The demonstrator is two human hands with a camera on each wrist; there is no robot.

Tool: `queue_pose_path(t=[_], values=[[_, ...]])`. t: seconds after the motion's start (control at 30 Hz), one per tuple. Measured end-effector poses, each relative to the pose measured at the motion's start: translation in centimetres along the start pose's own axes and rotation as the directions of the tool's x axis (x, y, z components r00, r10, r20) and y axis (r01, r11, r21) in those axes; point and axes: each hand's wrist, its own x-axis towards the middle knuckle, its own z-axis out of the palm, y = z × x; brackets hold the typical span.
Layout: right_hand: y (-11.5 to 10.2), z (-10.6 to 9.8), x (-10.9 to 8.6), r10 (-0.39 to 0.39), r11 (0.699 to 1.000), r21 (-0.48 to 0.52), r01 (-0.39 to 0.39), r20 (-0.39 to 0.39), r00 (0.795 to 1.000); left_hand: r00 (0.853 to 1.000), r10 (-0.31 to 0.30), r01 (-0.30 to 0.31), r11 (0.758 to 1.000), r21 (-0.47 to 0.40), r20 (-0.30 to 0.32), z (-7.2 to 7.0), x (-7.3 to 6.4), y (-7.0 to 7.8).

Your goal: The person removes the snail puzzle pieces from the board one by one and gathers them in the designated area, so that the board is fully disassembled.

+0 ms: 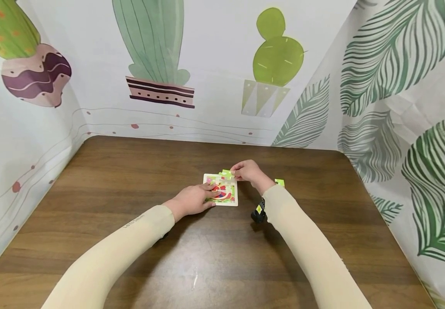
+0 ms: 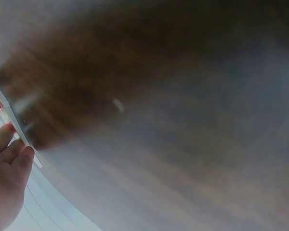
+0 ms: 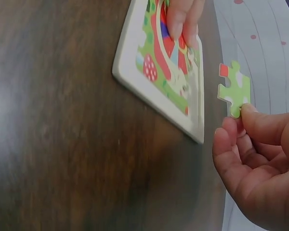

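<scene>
Right hand (image 3: 265,159) pinches green-and-white jigsaw piece (image 3: 239,90) beside white-rimmed puzzle board (image 3: 151,92); left hand (image 1: 192,199), fingers resting on board, should steady it while tabs are aligned

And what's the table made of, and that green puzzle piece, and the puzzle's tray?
The table looks like wood or wood-look laminate, smooth and slightly shiny: brown grain and soft reflections show. The green puzzle piece is probably thin wood or cardboard, with a printed face and pale cut edge. The tray might be wood or plastic: pale, smooth rim.
</scene>
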Motion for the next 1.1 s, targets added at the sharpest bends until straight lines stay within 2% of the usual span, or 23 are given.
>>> queue_pose_path(t=[0.37,0.7,1.1], values=[[0.5,-2.0,-0.6,-0.066,0.996,-0.052,0.068,0.038,0.997,1.0,-0.001,0.001,1.0,0.006,0.0,0.0,-0.1,0.0],[0.9,-4.1,-1.0,-0.085,0.992,-0.087,0.089,0.055,0.995,1.0,-0.002,0.002,1.0,0.001,-0.004,0.1,0.0,-0.2],[1.6,-6.4,-1.0,-0.057,0.994,-0.087,0.063,0.076,0.995,1.0,0.004,-0.005,1.0,0.014,0.001,-0.2,0.0,-0.1]])
